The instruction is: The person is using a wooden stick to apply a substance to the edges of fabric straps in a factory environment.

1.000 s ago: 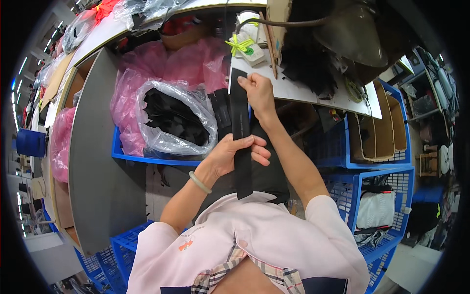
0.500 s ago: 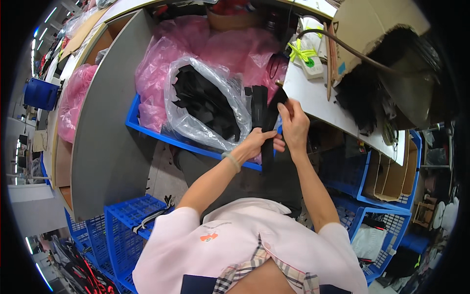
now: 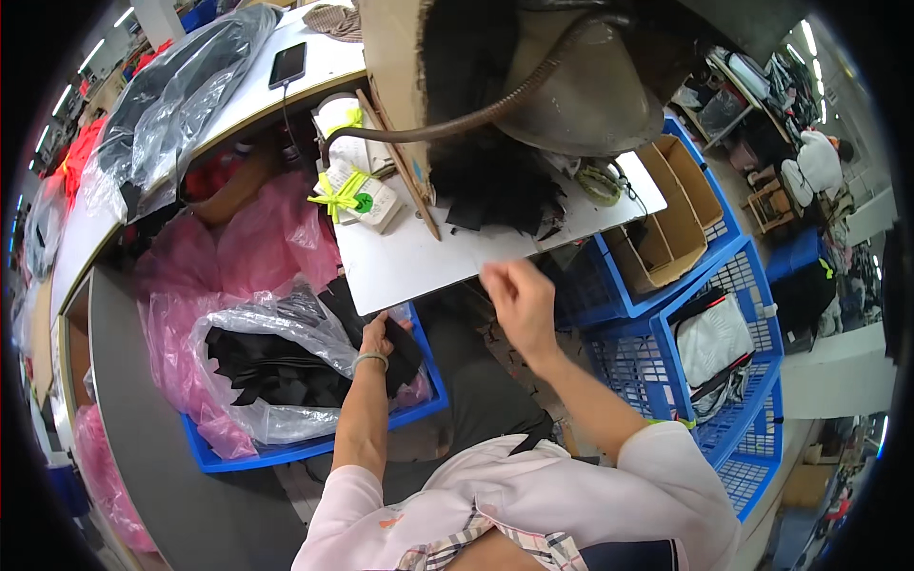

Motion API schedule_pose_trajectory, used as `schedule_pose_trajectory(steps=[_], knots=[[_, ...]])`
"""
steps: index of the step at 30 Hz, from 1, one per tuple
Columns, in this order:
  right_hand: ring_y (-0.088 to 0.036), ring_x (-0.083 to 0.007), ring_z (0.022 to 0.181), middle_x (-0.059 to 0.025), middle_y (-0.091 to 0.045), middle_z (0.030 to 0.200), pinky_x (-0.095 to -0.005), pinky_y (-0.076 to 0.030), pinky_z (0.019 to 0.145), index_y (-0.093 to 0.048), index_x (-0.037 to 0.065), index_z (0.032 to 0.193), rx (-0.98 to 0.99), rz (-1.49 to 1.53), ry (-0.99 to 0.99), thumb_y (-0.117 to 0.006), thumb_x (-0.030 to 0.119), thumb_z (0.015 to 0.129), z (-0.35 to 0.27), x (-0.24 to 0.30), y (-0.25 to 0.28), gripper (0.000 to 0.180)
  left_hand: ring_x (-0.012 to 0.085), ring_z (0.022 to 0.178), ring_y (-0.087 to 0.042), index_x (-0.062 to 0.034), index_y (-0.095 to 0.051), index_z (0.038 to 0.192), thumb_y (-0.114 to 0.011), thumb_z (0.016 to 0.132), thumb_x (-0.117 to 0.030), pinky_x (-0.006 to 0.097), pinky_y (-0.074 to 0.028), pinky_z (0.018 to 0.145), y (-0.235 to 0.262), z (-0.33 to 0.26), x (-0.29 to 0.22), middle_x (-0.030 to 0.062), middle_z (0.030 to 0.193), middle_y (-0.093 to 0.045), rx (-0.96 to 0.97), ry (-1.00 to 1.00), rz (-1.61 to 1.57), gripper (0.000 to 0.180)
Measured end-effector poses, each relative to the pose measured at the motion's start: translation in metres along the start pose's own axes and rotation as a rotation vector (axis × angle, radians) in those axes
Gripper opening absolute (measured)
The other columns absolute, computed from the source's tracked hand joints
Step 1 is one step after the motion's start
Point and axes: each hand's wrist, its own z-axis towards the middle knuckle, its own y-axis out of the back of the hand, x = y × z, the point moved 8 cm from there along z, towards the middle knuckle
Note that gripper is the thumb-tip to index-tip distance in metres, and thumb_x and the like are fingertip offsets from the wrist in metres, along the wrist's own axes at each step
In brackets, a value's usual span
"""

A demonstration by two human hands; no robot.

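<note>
Strips of black material (image 3: 405,366) lie in the blue crate (image 3: 433,371) at your eleven o'clock, best kept flat and aligned by your left hand (image 3: 376,338), its grip unclear, like that of your curled, blurred right hand (image 3: 522,306) at twelve.

The right grip (image 3: 522,303) has open air around it, just off the near edge of the table (image 3: 395,271). A gap runs over the legs (image 3: 476,381) between the left bin (image 3: 286,454) and right crates (image 3: 624,362). The table's near-left part is bare and reachable from the near side. Farther in, the bundle (image 3: 369,202), stick (image 3: 407,178) and black strips (image 3: 505,205) block the way, with the hose (image 3: 447,126) arching above. The left grip (image 3: 376,335) is hemmed in: table corner far, clear bag (image 3: 295,428) left, bin rim right.
</note>
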Motion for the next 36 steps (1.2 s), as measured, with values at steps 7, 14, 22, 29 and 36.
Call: schedule_pose_trajectory(steps=[7, 14, 22, 29, 36], knots=[[-0.063, -0.0291, 0.069, -0.0078, -0.062, 0.083, -0.0405, -0.049, 0.056, -0.058, 0.009, 0.1, -0.287, -0.55, -0.041, -0.073, 0.028, 0.073, 0.083, -0.04, -0.016, 0.037, 0.017, 0.079, -0.06, 0.0037, -0.056, 0.109, -0.061, 0.083, -0.012, 0.03, -0.048, 0.071, -0.061, -0.17, -0.063, 0.0101, 0.088, -0.064, -0.117, -0.944, 0.738, 0.03], [-0.064, -0.0309, 0.074, -0.0116, -0.064, 0.082, -0.0409, -0.05, 0.061, -0.058, 0.006, 0.103, -0.203, -0.457, -0.251, -0.074, 0.023, 0.071, 0.077, -0.077, -0.039, 0.04, 0.0162, 0.08, -0.061, 0.0052, -0.06, 0.098, -0.055, 0.087, -0.001, 0.025, -0.049, 0.071, -0.181, -0.314, -0.064, 0.0093, 0.085, -0.064, 0.31, -1.174, 0.774, 0.013], [-0.061, -0.0302, 0.076, -0.0096, -0.063, 0.084, -0.0391, -0.048, 0.065, -0.059, 0.006, 0.093, -0.269, -0.01, -0.274, -0.065, 0.009, 0.074, 0.023, -0.081, 0.035, 0.021, 0.0408, 0.125, -0.035, 0.003, -0.042, 0.128, -0.051, 0.086, -0.012, 0.044, -0.031, 0.104, -0.335, -0.247, -0.11, 0.0254, 0.135, -0.038, -0.009, -1.678, 1.507, 0.046], [-0.057, -0.0294, 0.089, -0.0095, -0.059, 0.082, -0.0424, -0.04, 0.089, -0.053, 0.003, 0.086, -0.228, -0.189, 0.15, -0.062, 0.004, 0.07, 0.043, -0.093, 0.05, 0.018, 0.0333, 0.113, -0.045, -0.008, -0.058, 0.116, -0.056, 0.084, -0.026, 0.046, -0.039, 0.092, -0.347, -0.238, -0.079, 0.0129, 0.119, -0.053, -0.115, -1.535, 1.794, 0.038], [-0.058, -0.0308, 0.081, -0.0114, -0.061, 0.081, -0.0387, -0.046, 0.077, -0.054, 0.003, 0.082, -0.301, 0.013, 0.076, -0.063, 0.003, 0.073, 0.041, -0.103, 0.057, 0.012, 0.0325, 0.11, -0.047, -0.0065, -0.062, 0.111, -0.061, 0.081, -0.03, 0.044, -0.039, 0.089, -0.346, -0.256, -0.074, 0.0108, 0.115, -0.054, -0.102, -1.633, 1.729, 0.038]])
